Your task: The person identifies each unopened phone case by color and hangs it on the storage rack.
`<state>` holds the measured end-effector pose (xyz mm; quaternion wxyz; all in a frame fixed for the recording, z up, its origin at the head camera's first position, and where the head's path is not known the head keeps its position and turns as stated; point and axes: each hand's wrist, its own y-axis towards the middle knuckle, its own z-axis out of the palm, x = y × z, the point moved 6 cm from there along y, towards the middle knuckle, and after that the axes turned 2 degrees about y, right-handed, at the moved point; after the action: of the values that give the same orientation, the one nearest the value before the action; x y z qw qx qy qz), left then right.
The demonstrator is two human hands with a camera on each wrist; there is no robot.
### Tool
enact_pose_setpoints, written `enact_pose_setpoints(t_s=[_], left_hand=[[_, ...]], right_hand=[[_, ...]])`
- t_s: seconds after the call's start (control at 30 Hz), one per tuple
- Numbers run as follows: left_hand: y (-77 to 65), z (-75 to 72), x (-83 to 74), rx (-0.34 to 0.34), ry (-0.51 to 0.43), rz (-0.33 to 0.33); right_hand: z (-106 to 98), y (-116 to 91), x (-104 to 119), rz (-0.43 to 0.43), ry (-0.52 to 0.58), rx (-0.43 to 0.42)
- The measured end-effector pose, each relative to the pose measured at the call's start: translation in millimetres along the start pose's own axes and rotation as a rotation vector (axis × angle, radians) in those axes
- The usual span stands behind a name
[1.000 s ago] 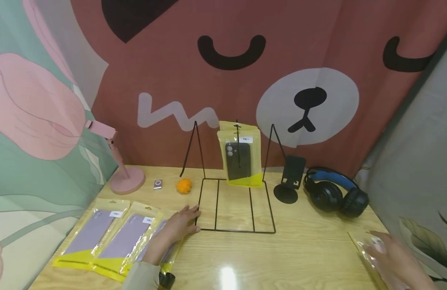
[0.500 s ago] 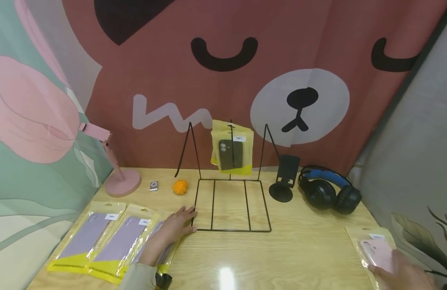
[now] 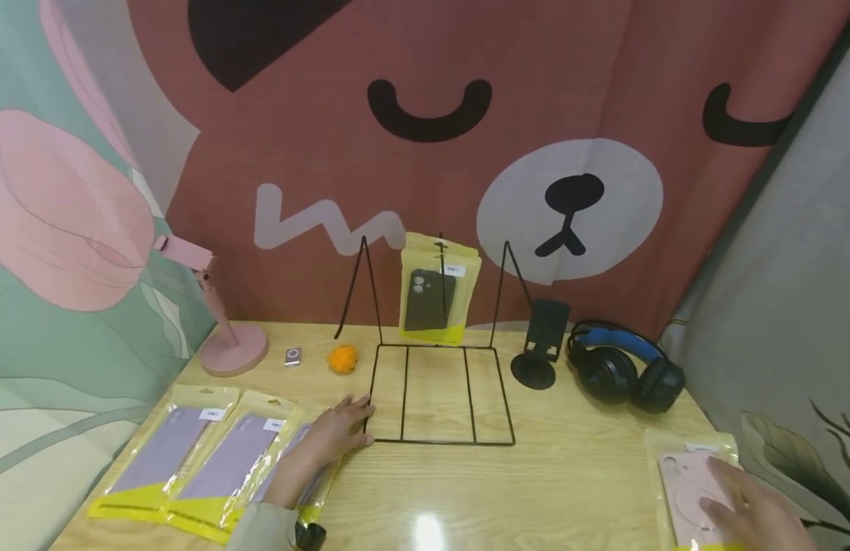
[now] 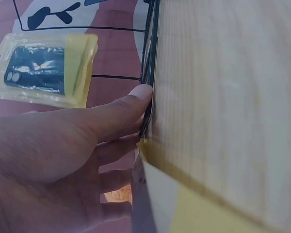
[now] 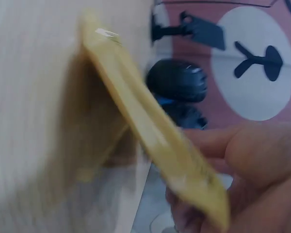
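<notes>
From far away I see the wide table (image 3: 569, 474) with the black wire rack (image 3: 445, 442) on it. Three packets with purple cases (image 3: 221, 459) lie on the left, the last one partly hidden. The pink case packet (image 3: 686, 490) is at the front right, well apart from the rack; I cannot tell if it touches the table. More packets (image 3: 431, 298), a dark case in front, hang at the rack's back. My right hand (image 3: 758, 505) pinches the pink one between thumb and fingers. My left hand (image 3: 331, 432) has its fingers apart, touching the rack's left bar. I think a light press there is best, so the rack does not slide. I should hold the packet by its side, gently, so it does not bend. Smallest are an orange lump (image 3: 343, 359) and a silver thing (image 3: 293, 357)
</notes>
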<state>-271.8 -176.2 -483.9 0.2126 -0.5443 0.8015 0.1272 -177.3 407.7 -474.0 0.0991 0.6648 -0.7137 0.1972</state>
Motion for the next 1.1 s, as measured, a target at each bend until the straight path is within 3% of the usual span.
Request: enact_pose_setpoints(t_s=[0.1,0.2,0.4,0.47,0.57,0.77,0.97,1.1], left_hand=[[0.1,1.6,-0.2,0.002,0.001,-0.006],[-0.3,1.6,0.1,0.001,0.000,-0.004],[-1.4,0.3,-1.9,-0.008,-0.006,0.008],[-1.5,-0.4,-2.4,-0.013,-0.006,0.009],[-1.7,-0.5,-2.4,-0.013,-0.010,0.006],[-1.5,-0.2,-1.3,-0.010,-0.017,-0.003],[-0.8,0.6,-0.9,-0.015,-0.010,0.008],[-1.2,-0.1,-2.2,-0.014,-0.011,0.008]], right_hand=[[-1.1,-4.6,18.8,0.009,0.138,0.047],[-0.3,-9.7,40.1,-0.006,0.178,0.045],[-10.8,-20.0,86.8,-0.182,0.103,-0.202],[-14.2,-22.7,102.4,-0.211,0.111,-0.225],[-18.4,-28.2,127.9,-0.225,0.145,-0.190],[-31.7,-47.1,181.3,-0.382,0.219,-0.304],[-36.8,-52.3,207.4,-0.385,0.364,-0.362],[-38.2,-48.7,219.1,-0.516,0.495,-0.385]])
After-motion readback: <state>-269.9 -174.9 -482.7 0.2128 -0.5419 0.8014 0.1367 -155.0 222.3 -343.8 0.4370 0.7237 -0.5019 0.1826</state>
